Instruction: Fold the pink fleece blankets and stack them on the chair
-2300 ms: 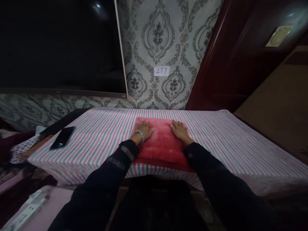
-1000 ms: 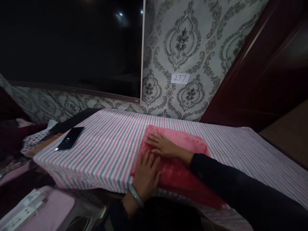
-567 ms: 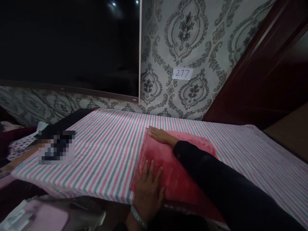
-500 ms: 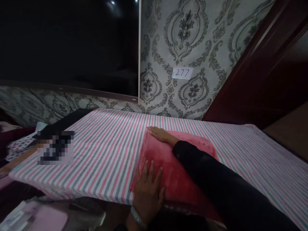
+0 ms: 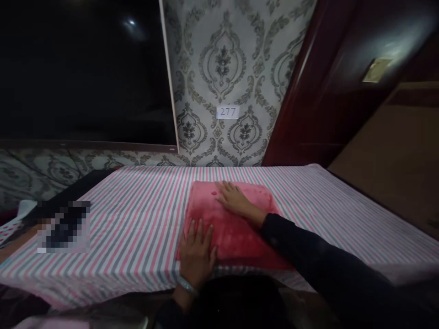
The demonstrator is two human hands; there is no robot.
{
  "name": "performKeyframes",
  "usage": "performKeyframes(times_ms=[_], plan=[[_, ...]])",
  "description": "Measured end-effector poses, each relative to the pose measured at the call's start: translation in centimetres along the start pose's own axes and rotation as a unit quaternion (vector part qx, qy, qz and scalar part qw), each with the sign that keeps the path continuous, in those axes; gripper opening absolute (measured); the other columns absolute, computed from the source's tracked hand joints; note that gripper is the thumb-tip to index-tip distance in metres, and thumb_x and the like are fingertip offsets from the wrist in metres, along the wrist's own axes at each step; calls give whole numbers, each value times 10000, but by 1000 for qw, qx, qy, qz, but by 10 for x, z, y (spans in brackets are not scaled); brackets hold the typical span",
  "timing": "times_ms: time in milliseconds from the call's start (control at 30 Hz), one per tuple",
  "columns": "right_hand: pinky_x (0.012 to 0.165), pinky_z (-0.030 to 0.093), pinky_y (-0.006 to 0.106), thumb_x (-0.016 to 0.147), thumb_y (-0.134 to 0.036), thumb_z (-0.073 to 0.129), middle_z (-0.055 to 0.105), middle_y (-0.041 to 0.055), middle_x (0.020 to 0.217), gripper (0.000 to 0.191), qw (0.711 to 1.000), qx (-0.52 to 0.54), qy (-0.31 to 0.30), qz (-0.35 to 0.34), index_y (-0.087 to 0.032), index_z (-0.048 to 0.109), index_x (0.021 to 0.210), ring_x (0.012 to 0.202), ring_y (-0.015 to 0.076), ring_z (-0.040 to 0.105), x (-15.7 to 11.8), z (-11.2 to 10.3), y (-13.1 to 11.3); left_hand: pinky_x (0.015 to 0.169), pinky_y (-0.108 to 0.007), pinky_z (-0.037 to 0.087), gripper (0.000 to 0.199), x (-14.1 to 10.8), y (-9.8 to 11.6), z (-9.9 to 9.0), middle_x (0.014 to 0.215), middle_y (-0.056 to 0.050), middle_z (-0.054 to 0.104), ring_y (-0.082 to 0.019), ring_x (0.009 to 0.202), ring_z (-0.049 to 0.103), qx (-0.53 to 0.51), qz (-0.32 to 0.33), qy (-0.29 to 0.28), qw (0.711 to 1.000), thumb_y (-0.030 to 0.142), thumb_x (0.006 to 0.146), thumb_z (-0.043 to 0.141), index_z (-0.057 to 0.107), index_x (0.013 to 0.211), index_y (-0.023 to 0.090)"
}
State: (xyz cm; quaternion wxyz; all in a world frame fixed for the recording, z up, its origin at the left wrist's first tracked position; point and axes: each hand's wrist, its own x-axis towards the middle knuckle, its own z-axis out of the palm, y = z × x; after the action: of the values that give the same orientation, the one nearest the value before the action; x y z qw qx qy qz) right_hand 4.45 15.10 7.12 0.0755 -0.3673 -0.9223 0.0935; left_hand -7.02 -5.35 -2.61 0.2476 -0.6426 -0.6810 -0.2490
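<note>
A folded red-pink cloth (image 5: 236, 242) lies flat on a table covered with a striped sheet (image 5: 144, 219). On the cloth's near left edge rests my left hand (image 5: 196, 253), palm down with fingers spread; a bracelet circles its wrist. My right hand (image 5: 236, 200) lies open on the cloth's far part, its fingers pointing to the far left. Neither hand grips anything. A dark sleeve crosses part of the cloth's right side.
A large black screen (image 5: 85, 77) is on the patterned wall at the left. A paper marked 277 (image 5: 227, 112) sticks to the wall. Dark red panelling (image 5: 318, 100) stands at the right. A blurred dark item (image 5: 66, 226) is at the table's left end.
My right hand has moved from the cloth's far left corner inward to the right across it. My left hand stays on the near left edge. The camera view has shifted to the right.
</note>
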Motion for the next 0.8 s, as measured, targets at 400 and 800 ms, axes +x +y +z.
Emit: performKeyframes(times_ms=[400,800], plan=[[1211,182,603,1035,-604,323,301,130,1653,655,996,-16,63,58,-251,368,1585,1532,364,220,-130,21,64,1132,-647,354,427,61,-8,-54,1361,-125,659,-350,1298,574,-21,61,-191,980,328,965,465,653,1338,242],[1214,165,632,1022,-590,393,339,32,1646,604,996,38,81,-13,-365,350,1581,1524,357,223,-132,40,64,1217,-667,77,551,242,102,90,1659,-76,279,-297,1558,180,-153,268,-439,843,423,1028,393,375,1559,280]])
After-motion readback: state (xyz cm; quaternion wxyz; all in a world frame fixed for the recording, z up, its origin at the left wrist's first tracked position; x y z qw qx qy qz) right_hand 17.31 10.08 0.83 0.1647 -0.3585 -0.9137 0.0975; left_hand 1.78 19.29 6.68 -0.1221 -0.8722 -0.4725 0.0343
